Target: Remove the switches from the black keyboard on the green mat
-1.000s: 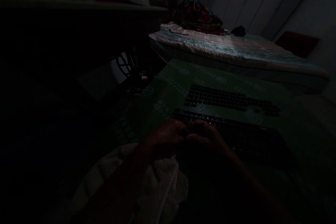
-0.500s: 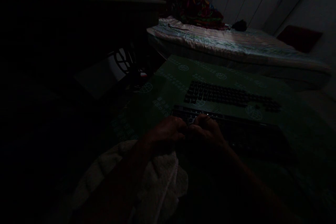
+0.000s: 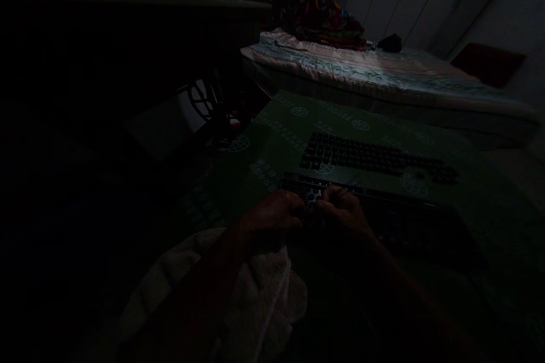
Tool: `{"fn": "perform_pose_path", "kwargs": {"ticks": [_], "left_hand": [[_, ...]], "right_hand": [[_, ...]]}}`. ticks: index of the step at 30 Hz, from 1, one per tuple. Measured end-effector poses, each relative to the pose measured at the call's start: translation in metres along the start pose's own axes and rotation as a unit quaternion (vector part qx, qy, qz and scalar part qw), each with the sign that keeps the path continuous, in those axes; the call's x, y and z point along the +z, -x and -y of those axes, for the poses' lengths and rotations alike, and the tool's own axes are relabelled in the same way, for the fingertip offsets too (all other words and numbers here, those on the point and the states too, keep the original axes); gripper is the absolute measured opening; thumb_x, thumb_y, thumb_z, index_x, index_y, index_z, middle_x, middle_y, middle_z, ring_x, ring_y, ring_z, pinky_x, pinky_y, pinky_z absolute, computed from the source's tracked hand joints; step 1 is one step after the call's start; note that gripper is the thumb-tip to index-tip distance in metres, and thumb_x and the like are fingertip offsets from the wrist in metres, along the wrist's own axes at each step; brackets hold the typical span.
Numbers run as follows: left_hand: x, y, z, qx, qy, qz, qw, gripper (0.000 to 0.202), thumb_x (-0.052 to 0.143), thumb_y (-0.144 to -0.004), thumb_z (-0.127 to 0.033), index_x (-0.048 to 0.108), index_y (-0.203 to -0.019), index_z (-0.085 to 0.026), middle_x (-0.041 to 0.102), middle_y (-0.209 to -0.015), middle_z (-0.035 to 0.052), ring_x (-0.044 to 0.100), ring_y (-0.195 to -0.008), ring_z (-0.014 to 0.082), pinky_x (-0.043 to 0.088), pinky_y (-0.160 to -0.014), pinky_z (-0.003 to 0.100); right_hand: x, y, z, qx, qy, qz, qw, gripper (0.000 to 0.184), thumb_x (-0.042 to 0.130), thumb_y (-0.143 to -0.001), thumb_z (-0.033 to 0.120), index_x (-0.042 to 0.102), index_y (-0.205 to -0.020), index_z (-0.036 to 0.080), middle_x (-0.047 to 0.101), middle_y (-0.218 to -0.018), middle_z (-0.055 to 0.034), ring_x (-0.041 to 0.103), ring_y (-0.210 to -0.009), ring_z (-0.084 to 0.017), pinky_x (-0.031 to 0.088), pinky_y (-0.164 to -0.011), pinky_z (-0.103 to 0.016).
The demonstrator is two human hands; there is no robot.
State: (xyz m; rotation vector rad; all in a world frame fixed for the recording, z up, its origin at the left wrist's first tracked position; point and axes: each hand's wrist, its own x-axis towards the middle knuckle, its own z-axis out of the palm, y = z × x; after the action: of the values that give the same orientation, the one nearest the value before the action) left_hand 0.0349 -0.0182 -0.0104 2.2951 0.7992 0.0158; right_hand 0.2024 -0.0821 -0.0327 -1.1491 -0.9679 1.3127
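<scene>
R hand: shifted slightly away from L hand.
Fingers: both sets curled; grip can't tell, v. dark.
Keyboard: under hands, on green tabletop.
Risk: poss. finger slip b/c dim light.

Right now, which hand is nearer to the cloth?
Left. The left hand is just beyond the cloth, and its forearm passes over it. The right hand is farther off, to the right of the cloth, at the keyboard.
</scene>
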Motion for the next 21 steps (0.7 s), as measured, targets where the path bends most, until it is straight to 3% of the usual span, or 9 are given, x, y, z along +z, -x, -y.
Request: {"fn": "perform_pose_path", "kwargs": {"ticks": [21], "left_hand": [[-0.0026,0.0023,-0.0029,0.015,0.029,-0.01,0.999,0.012,0.053,-0.07,-0.016,0.065,-0.071,-0.014,0.057,-0.071,-0.0002,0.053,-0.064,0.0108,0.036,-0.057,0.021]], "right_hand": [[0.0024,0.0005,-0.0037,-0.011,0.017,-0.005,1.0,0.031,0.072,-0.063,0.033,0.046,-0.068,0.019,0.054,-0.048,0.0074,0.052,-0.039,-0.008,0.04,-0.039,-0.018]]}}
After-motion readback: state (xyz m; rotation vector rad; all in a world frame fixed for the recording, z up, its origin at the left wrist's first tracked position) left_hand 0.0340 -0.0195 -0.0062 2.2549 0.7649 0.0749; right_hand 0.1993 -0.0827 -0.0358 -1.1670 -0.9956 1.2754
